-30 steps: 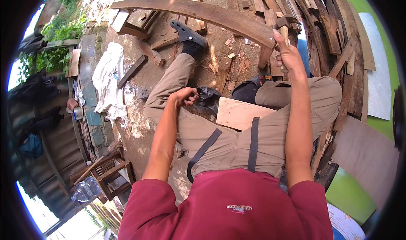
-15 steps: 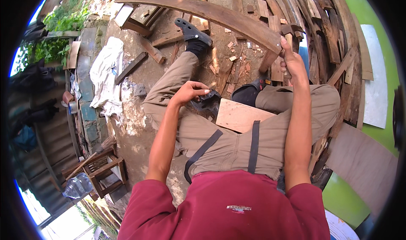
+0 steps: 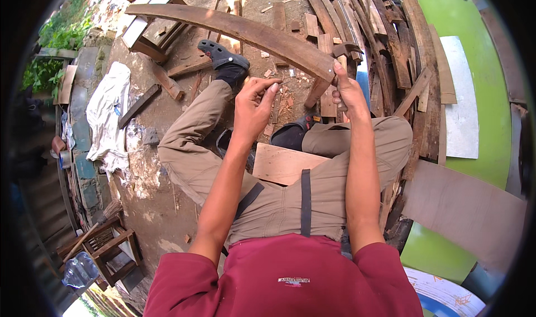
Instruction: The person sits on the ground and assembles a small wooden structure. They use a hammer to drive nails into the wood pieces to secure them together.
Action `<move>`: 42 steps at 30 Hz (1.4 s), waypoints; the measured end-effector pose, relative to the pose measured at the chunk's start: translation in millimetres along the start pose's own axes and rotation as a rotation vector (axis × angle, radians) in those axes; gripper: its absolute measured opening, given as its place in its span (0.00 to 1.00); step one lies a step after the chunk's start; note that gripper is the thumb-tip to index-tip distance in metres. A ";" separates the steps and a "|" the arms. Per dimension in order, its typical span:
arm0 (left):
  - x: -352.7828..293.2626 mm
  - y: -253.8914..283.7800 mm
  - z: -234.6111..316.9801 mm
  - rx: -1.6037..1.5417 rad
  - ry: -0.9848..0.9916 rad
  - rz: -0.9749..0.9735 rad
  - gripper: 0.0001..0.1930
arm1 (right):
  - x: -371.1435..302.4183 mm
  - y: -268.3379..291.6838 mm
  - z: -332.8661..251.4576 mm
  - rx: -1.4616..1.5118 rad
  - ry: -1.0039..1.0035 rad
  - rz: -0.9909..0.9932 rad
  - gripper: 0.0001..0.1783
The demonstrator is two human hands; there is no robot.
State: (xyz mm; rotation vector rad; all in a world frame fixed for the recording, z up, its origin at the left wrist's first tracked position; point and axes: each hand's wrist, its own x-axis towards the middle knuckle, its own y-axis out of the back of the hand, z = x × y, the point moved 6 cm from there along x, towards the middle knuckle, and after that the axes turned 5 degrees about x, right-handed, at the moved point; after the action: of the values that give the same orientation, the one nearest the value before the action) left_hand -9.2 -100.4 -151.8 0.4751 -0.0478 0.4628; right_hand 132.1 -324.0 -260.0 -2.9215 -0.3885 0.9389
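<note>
A hammer with a dark head and pale wooden handle stands upright in my right hand. Its head is just above the end of a long, curved brown board. My right thumb lies by that end, near a small shiny spot like a nail head. My left hand is raised below the board, thumb and fingers pinched together; whatever is between the tips is too small to make out. A pale rectangular wood piece rests between my thighs. Something black, perhaps a plastic bag, is partly hidden behind my left forearm.
Wood scraps and chips litter the dirt floor around my feet. Long planks are piled on the right, beside a white sheet and green panels. White cloth lies at left, with a wooden stool and clear plastic jug nearer.
My left hand has moved up and right from beside the black thing toward the board, fingers now pinched. My right hand still holds the hammer. The whole view has shifted.
</note>
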 end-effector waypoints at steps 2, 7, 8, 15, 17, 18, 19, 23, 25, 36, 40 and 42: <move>19.1 -5.7 11.1 -0.056 -0.024 0.014 0.09 | -4.7 -2.0 -3.9 0.001 0.010 0.028 0.42; 46.3 -27.2 31.8 -0.389 0.149 -0.069 0.11 | -5.5 -1.1 -5.6 -0.014 -0.014 0.009 0.42; 49.3 -32.9 31.0 -0.448 0.191 -0.112 0.13 | -5.5 -1.8 -6.0 -0.011 -0.021 -0.001 0.42; 59.8 -46.5 26.9 -0.488 0.195 -0.107 0.15 | -11.0 -5.6 -12.0 0.016 -0.020 0.007 0.41; 60.1 -46.8 21.9 -0.457 0.133 -0.059 0.14 | -23.7 -10.7 -21.1 -0.012 -0.048 0.006 0.41; 61.4 -44.3 20.2 -0.425 0.080 -0.010 0.13 | -19.3 -11.4 -18.9 0.000 -0.038 -0.001 0.41; 63.2 -45.4 20.4 -0.398 0.024 0.029 0.13 | -12.8 -6.9 -13.8 0.016 -0.025 0.004 0.41; 61.6 -48.8 15.1 -0.513 0.113 0.048 0.14 | -3.0 -1.0 -4.7 -0.012 -0.035 0.002 0.41; 60.9 -51.3 13.0 -0.559 0.174 0.017 0.14 | -2.9 -1.9 -4.7 -0.004 -0.023 -0.011 0.41; 63.4 -67.1 24.6 -0.391 -0.018 0.041 0.09 | -7.3 -4.7 -8.0 0.029 0.004 0.019 0.44; 65.7 -70.4 34.9 -0.299 -0.047 0.023 0.09 | -6.7 -5.4 -6.4 -0.014 -0.008 0.022 0.43; 67.8 -75.8 35.1 -0.316 -0.039 -0.006 0.09 | -4.3 -1.2 -3.3 0.014 -0.050 -0.012 0.41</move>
State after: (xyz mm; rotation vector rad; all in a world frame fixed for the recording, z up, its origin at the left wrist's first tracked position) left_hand 87.1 -147.6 -143.0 0.1740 -0.1549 0.4309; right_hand 130.3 -323.9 -254.7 -2.8844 -0.3996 1.0105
